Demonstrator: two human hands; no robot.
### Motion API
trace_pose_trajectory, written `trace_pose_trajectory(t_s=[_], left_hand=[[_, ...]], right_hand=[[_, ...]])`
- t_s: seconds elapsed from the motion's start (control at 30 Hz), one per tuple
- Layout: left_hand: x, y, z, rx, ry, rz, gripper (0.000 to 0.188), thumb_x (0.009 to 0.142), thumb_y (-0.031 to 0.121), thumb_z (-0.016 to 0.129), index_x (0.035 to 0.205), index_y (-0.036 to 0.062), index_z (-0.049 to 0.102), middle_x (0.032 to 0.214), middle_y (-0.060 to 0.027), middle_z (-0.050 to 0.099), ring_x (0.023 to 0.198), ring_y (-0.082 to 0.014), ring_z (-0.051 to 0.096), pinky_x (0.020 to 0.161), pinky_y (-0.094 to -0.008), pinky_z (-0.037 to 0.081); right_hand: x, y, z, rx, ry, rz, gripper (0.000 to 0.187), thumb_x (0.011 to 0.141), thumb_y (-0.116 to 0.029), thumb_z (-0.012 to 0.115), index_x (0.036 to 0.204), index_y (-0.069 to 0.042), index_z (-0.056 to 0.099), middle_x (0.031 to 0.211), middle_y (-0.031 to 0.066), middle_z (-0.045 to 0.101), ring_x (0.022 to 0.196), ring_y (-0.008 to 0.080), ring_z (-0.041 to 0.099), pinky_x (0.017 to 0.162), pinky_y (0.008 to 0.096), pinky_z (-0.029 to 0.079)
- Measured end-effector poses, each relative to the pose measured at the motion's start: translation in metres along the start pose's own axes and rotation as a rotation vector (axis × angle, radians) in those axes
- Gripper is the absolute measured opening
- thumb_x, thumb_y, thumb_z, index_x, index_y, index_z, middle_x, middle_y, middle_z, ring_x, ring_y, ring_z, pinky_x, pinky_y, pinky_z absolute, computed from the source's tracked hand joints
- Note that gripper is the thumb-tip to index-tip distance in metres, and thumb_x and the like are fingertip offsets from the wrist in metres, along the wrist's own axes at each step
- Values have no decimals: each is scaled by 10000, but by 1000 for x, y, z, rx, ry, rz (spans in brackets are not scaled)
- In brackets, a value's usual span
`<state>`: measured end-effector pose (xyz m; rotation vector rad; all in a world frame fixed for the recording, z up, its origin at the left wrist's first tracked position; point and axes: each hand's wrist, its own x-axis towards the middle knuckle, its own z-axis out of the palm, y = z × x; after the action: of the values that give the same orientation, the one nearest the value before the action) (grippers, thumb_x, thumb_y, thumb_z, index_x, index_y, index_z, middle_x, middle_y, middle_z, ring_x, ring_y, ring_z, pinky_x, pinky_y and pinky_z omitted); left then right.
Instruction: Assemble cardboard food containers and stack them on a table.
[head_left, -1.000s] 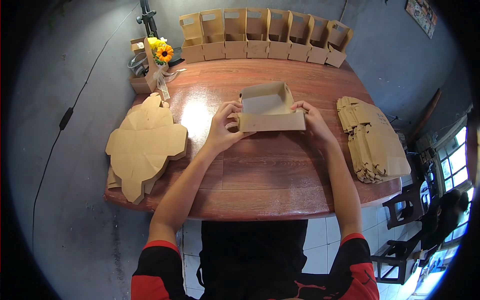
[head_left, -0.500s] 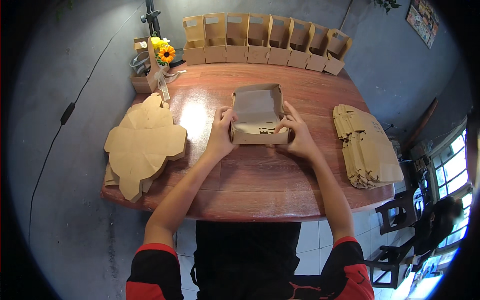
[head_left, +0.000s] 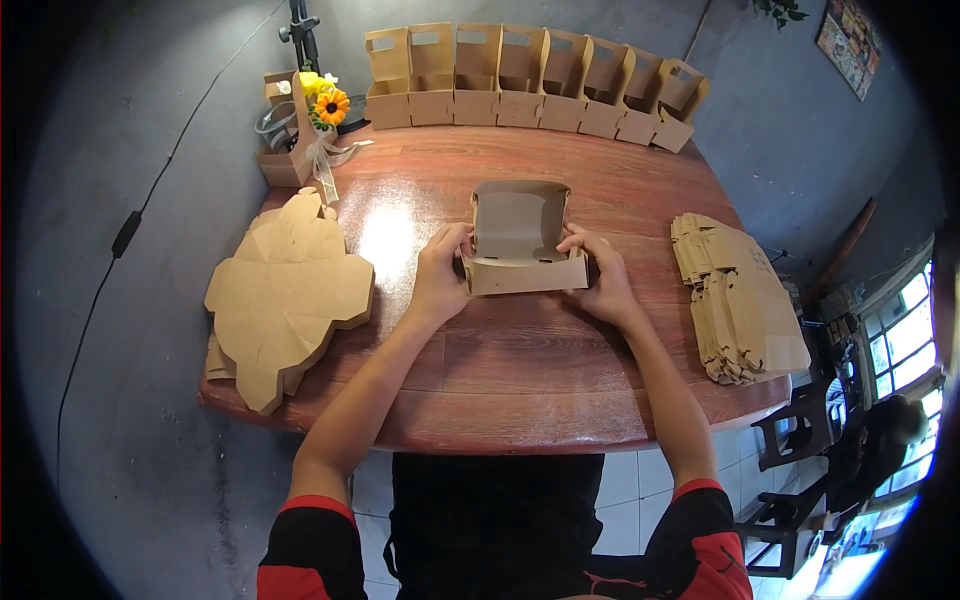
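A brown cardboard box (head_left: 528,277) with a raised back panel is between my hands over the middle of the table. My left hand (head_left: 442,268) grips its left side, fingers bent at the corner. On the opposite side my right hand (head_left: 603,272) holds the right wall, with fingers over the edge and the thumb low near the front corner. The front wall faces me, and the grey inside of the back panel shows above it. Part of the box floor is hidden behind the front wall.
Flat cardboard blanks (head_left: 290,285) are stacked at the left. Another stack of folded cardboard (head_left: 740,300) lies at the right. Several standing cardboard carriers (head_left: 520,75) line the far edge. A carrier with flowers (head_left: 330,105) stands at the far left. Chairs (head_left: 800,430) are beyond the table's right side.
The box has tilted so its front wall shows more and its floor less. My right fingers have come out of the inside to the right edge.
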<state>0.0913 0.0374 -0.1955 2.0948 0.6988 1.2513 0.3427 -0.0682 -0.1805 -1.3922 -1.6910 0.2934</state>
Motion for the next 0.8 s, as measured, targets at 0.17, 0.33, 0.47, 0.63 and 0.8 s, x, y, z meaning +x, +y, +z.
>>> trace_pose_trajectory(t_s=[0.17, 0.33, 0.47, 0.63, 0.8], left_hand=[[1, 6, 0, 65, 40, 108, 371, 665, 69, 874, 839, -26, 560, 917, -114, 643, 849, -212, 650, 763, -341, 540], [-2, 10, -3, 205, -47, -39, 409, 668, 159, 935, 840, -26, 612, 905, -110, 673, 789, -171, 674, 674, -314, 547], [-2, 12, -3, 173, -36, -96, 541, 650, 252, 978, 966, 0, 618, 899, -118, 694, 789, -167, 688, 659, -311, 565], [-2, 14, 1, 70, 49, -17, 847, 663, 279, 972, 1372, 133, 532, 1025, -144, 697, 895, -278, 720, 760, -382, 611], [-1, 9, 2, 71, -5, 2, 943, 695, 245, 953, 1485, 161, 446, 1203, -165, 586, 1075, -313, 652, 856, -421, 599]], right_hand=[[-1, 5, 2, -92, 102, -89, 561, 628, -61, 872, 1119, -81, 602, 1183, 132, 650, 1141, 315, 638, 948, 400, 515], [-1, -1, 2, 168, 55, 127, 757, 666, -59, 894, 1328, -92, 529, 1177, 135, 632, 1103, 257, 660, 969, 390, 528], [-3, -10, -2, 123, 88, 101, 986, 698, -56, 901, 1535, -120, 384, 1203, 132, 615, 1116, 247, 646, 1000, 371, 515], [0, -9, -8, 63, 30, 87, 992, 717, -38, 899, 1558, -123, 380, 1336, 126, 557, 1256, 240, 577, 1051, 373, 485], [1, -3, 0, 245, 79, -13, 831, 746, 4, 864, 1474, -101, 478, 1375, 121, 553, 1267, 210, 556, 1055, 363, 477]])
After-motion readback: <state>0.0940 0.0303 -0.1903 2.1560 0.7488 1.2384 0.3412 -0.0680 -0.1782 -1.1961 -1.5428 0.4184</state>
